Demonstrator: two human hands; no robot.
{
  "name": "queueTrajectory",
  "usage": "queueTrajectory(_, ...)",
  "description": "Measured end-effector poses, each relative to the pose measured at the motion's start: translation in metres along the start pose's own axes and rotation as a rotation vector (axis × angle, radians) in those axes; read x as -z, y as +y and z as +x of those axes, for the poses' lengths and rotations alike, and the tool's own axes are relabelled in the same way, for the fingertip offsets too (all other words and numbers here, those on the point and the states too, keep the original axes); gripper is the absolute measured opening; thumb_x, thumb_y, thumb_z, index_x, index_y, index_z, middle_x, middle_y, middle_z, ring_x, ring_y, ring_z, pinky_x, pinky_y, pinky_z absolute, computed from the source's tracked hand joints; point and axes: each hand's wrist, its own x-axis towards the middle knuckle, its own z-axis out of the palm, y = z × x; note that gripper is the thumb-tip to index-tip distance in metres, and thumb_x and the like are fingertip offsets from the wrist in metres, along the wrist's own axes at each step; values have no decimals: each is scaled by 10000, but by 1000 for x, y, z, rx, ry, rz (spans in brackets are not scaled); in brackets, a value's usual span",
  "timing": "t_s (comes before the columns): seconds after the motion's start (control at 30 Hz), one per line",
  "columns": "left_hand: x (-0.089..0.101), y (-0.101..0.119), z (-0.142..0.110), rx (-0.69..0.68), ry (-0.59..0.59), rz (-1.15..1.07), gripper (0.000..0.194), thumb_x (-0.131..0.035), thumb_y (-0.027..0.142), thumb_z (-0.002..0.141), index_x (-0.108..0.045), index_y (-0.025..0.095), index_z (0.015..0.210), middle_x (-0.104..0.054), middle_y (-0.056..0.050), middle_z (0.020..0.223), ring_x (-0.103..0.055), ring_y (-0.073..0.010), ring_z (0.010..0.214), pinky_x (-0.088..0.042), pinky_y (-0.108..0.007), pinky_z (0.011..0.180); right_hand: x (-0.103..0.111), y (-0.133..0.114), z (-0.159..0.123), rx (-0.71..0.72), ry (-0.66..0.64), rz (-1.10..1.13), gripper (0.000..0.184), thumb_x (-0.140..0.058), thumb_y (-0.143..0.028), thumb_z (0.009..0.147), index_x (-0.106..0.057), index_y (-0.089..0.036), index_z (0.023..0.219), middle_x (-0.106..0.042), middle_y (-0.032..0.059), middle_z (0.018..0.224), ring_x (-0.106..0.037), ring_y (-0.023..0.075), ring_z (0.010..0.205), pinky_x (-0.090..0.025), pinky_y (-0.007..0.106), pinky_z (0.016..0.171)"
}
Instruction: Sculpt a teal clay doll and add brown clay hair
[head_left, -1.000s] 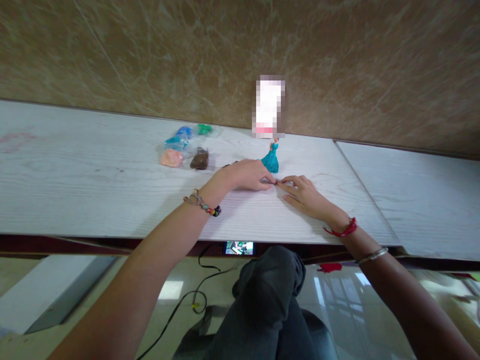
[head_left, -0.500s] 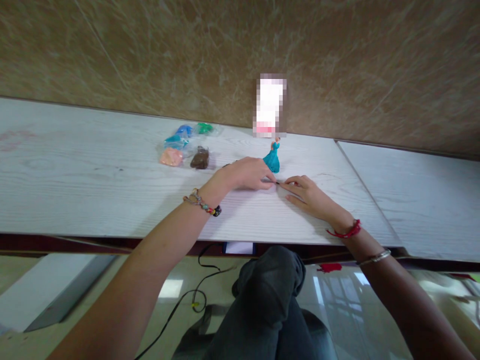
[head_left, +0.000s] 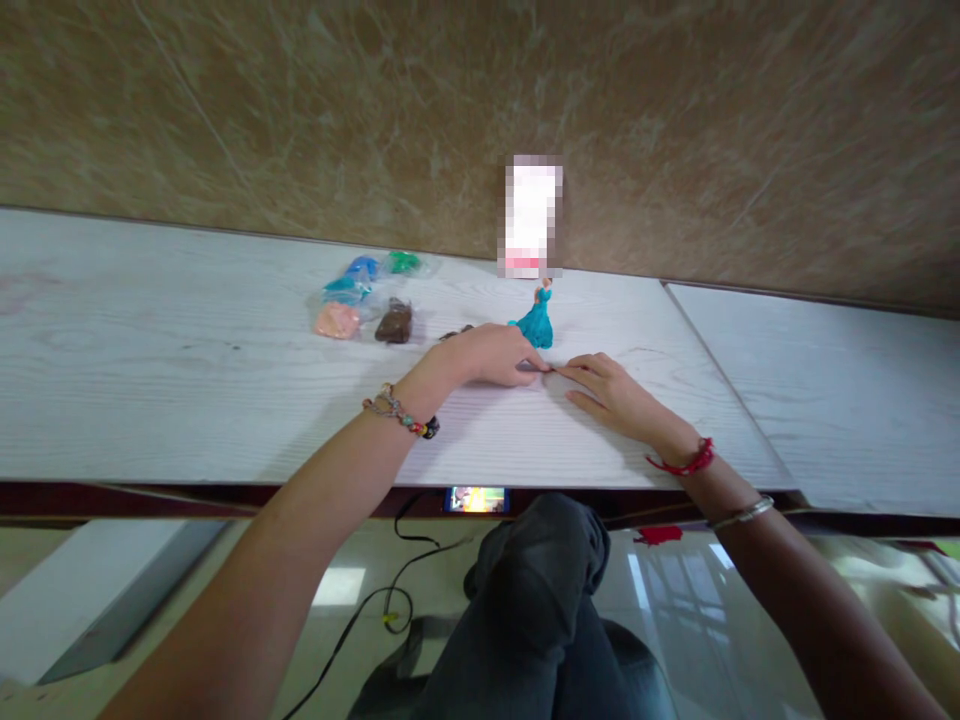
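Note:
On the white wood-grain table, my left hand point(head_left: 495, 352) is closed in a pinch on a thin dark grey piece point(head_left: 534, 367), whose exact kind I cannot make out. My right hand point(head_left: 611, 392) lies low over the tabletop with its fingers apart. Its stretched index finger meets the tip of the dark piece. Just beyond both hands stands a small modelled figure point(head_left: 535, 324) in a wide teal dress, its lower left edge close to my left knuckles. Some small brown bits point(head_left: 456, 332) lie behind my left wrist, partly hidden by it.
Bags of modelling clay lie at the left: peach point(head_left: 337, 320), brown point(head_left: 395, 322), teal and blue point(head_left: 352, 278), green point(head_left: 405, 262). A blurred-out phone-like screen point(head_left: 529, 215) leans against the marble wall. Another lit screen point(head_left: 477, 499) shows below the table edge, near a black cable point(head_left: 409, 600).
Both hands stay almost in place, with only slight finger movement. The view has shifted a little. The screen below the table edge has turned from pale to a coloured picture.

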Motion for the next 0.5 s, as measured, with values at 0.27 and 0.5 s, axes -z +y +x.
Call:
queueTrajectory(0.27,4,-1,2,-11,111,-158,353,-427,331,785,-621,270,1074,-671,-26,745,-521,-112,597,-359,-246,594,-2,3,2,-17,78,22,318,-420,-233,851,-553,-138,1123,-577,121,1007,-532,196,916,-479,358,811)
queueTrajectory(0.5,7,-11,2,92,241,34,322,-386,273,794,-687,209,892,-672,-62,763,-557,-137,643,-350,-269,606,-6,-1,8,-18,8,-51,311,-411,-250,856,-578,-180,1109,-556,105,1059,-508,211,932,-471,389,800)
